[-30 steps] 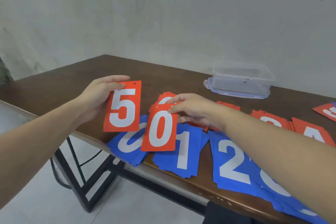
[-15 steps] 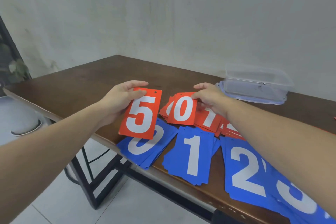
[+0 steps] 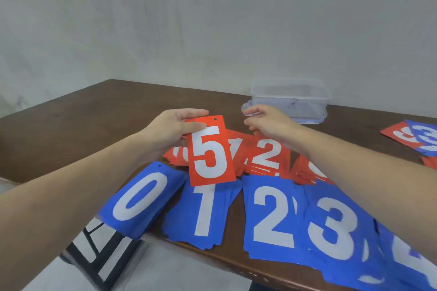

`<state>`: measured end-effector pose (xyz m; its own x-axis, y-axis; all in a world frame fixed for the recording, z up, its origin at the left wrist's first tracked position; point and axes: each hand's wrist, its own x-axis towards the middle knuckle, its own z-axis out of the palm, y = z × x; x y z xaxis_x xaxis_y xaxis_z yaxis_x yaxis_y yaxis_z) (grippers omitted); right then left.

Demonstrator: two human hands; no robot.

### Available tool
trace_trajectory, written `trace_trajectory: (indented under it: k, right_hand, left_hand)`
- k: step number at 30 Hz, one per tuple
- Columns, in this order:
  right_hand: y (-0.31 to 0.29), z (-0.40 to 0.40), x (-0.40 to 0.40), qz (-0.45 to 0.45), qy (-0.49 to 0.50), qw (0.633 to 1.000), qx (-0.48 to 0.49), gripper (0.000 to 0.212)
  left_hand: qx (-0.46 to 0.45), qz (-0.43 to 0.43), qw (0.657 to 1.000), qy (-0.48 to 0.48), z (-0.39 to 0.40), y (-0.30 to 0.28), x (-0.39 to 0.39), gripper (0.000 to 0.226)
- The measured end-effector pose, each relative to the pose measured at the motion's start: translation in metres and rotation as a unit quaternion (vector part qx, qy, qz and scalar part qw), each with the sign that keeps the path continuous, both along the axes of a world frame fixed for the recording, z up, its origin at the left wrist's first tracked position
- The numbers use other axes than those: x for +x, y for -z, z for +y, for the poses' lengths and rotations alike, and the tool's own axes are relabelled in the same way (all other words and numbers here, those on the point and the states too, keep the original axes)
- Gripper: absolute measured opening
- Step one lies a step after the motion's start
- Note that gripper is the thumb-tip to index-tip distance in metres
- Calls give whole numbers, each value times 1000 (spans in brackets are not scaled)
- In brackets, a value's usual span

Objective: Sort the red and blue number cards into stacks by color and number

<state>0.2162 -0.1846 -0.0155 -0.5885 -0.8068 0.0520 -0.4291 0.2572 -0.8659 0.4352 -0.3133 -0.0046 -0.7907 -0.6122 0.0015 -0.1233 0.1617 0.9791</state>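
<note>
Holding the red 5 card (image 3: 211,151) upright by its top-left corner, the left hand (image 3: 175,130) keeps the numeral readable above the sorted rows. The right hand (image 3: 267,123) hovers empty, fingers loosely curled, over the red 2 stack (image 3: 266,156). Blue stacks (image 3: 272,217) occupy the near edge; a clear container (image 3: 290,99) sits far right, unobstructing.

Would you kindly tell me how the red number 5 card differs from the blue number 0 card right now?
The red number 5 card is red and pinched by the left hand, lifted above the stacks; the blue number 0 card is blue and lies flat atop a stack at the edge of the brown wooden table. The red card stands nearly upright in view, while the blue one lies slanted. Both carry a large white digit.
</note>
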Motion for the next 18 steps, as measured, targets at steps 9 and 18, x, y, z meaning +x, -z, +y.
trace_trajectory:
  k: [9, 18]
  right_hand:
    - [-25, 182, -89, 6, 162, 987, 9, 14]
    - [-22, 353, -128, -13, 283, 958, 31, 11]
  left_hand:
    - [28, 8, 989, 146, 101, 1, -137, 28]
    - [5, 1, 969, 247, 218, 1, -230, 21]
